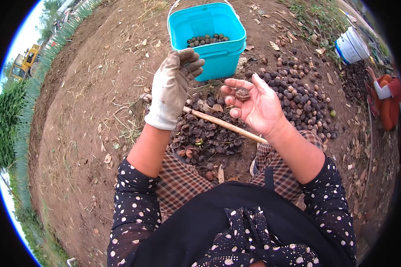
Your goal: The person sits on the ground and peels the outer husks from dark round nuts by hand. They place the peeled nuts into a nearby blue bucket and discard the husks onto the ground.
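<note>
My left hand (176, 84) wears a pale, dirt-stained work glove. Its fingers are stretched and slightly curved, with nothing visible in them. A brown walnut (242, 94) rests on the fingers of my bare right hand (258, 104), palm turned up and thumb raised. Below both hands, a wooden handle (227, 126) lies across a heap of dark husks (205, 140); my gloved hand and wrist partly hide its far end. Beyond the hands stands a turquoise bucket (220, 62) with several walnuts (207, 40) at its bottom.
A large pile of dark, husk-covered walnuts (300, 100) spreads on the ground at right. Farther right are a white bucket (353, 46), tilted, and another person in red (387, 98). My checked trouser legs (182, 175) flank the husks. A yellow machine (26, 62) stands far left.
</note>
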### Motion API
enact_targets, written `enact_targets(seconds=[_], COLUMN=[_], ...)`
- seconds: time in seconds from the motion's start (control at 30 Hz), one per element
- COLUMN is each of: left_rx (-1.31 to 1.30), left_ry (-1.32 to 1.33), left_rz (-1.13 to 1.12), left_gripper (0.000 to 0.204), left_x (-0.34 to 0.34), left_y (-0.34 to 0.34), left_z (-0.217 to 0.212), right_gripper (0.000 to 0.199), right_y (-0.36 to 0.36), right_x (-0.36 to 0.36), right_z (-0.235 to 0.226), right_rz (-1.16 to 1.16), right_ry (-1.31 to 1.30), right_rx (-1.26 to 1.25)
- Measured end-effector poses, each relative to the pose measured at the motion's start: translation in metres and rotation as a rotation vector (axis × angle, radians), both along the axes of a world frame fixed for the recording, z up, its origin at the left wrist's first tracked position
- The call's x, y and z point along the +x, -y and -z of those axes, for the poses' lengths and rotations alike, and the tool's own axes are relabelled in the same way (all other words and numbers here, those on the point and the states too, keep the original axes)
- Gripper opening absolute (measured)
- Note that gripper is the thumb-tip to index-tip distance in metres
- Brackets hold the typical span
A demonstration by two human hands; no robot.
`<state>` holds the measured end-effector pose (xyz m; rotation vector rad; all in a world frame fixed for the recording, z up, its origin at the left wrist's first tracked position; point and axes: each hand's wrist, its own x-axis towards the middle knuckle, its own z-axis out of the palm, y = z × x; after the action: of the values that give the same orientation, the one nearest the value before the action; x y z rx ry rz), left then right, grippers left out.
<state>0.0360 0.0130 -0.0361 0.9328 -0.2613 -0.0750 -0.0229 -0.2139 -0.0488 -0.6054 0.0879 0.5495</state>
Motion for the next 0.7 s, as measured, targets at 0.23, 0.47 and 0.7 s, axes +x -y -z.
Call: enact_targets(seconds=[0.23, 0.47, 0.7], left_rx=[-0.159, -0.169, -0.057], left_ry=[-0.066, -0.092, -0.043], left_rz=[-0.177, -0.232, -0.064], left_gripper=[0.042, 0.038, 0.043], left_x=[0.019, 0.024, 0.037], left_y=[-0.058, -0.082, -0.106], left_z=[-0.009, -0.002, 0.009], right_gripper=[0.04, 0.035, 0.039], right_y=[-0.008, -0.043, -0.086], right_x=[0.004, -0.002, -0.027], right_z=[0.034, 0.074, 0.046], right_rz=[0.127, -0.112, -0.466], right_ry=[-0.058, -0.041, 0.756], right_rx=[-0.315, -0.527, -0.933])
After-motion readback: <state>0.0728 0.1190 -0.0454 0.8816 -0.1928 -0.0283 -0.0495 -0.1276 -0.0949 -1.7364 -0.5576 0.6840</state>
